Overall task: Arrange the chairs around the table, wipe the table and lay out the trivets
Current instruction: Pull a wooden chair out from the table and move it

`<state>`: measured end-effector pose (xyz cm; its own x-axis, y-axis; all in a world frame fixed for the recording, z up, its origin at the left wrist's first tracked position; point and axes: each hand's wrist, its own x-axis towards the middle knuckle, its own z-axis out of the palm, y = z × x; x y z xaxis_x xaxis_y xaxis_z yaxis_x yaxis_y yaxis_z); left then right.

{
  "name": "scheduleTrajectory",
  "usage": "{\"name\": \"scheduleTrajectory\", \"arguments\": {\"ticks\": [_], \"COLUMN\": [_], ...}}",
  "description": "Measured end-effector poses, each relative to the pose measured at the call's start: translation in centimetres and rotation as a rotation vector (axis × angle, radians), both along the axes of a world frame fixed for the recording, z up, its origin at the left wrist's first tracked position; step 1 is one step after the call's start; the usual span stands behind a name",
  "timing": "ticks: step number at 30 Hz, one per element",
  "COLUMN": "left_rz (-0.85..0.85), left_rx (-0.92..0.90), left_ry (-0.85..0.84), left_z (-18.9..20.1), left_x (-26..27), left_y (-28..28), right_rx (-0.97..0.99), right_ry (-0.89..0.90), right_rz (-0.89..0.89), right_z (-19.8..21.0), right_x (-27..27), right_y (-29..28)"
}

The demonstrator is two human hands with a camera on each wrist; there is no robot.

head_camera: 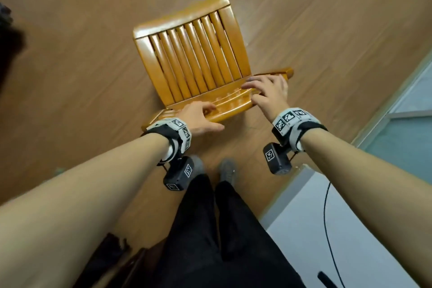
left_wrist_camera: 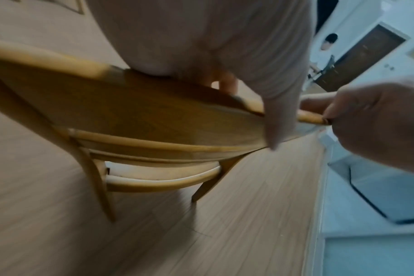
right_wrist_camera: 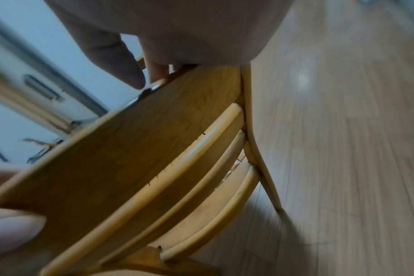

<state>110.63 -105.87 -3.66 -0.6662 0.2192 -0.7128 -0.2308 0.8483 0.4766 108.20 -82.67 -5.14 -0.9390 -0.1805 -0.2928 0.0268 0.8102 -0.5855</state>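
A honey-coloured wooden chair (head_camera: 194,54) with a slatted seat stands on the wood floor right in front of me, its back towards me. My left hand (head_camera: 201,117) grips the left part of the curved top rail (left_wrist_camera: 142,115), fingers over the front and thumb down the back. My right hand (head_camera: 266,91) holds the right end of the same rail (right_wrist_camera: 130,149), fingers curled over it. In the left wrist view my right hand (left_wrist_camera: 378,121) wraps the rail's end. No table, cloth or trivets show.
A white surface (head_camera: 350,229) with a black cable lies at my lower right, and a glass panel (head_camera: 409,124) runs along the right. Dark furniture (head_camera: 109,262) sits at the lower left. Another person (left_wrist_camera: 329,42) stands far off by a brown door.
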Motion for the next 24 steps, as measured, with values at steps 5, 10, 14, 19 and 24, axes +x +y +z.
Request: {"name": "scheduleTrajectory", "arguments": {"ticks": [5,10,14,19,24], "left_rz": [-0.388,-0.611,-0.606,-0.583,-0.628], "left_rx": [-0.228,-0.397,-0.463,-0.557,-0.625], "left_ry": [0.147,0.165,0.214,0.27,0.313], "left_z": [0.6,2.1,4.8,7.6,8.0], "left_x": [0.2,-0.9,-3.1,-7.9,-12.7], "left_y": [-2.3,-2.3,-3.1,-4.7,-7.1], "right_rx": [0.281,0.418,0.452,0.475,0.519], "right_ry": [0.117,0.236,0.247,0.279,0.273], "right_rz": [0.306,0.36,0.383,0.402,0.388], "right_z": [-0.3,0.5,2.5,4.4,4.8], "right_x": [1.1,-0.9,-3.0,-7.8,-11.8], "right_y": [1.2,0.0,-1.6,-3.7,-6.2]}}
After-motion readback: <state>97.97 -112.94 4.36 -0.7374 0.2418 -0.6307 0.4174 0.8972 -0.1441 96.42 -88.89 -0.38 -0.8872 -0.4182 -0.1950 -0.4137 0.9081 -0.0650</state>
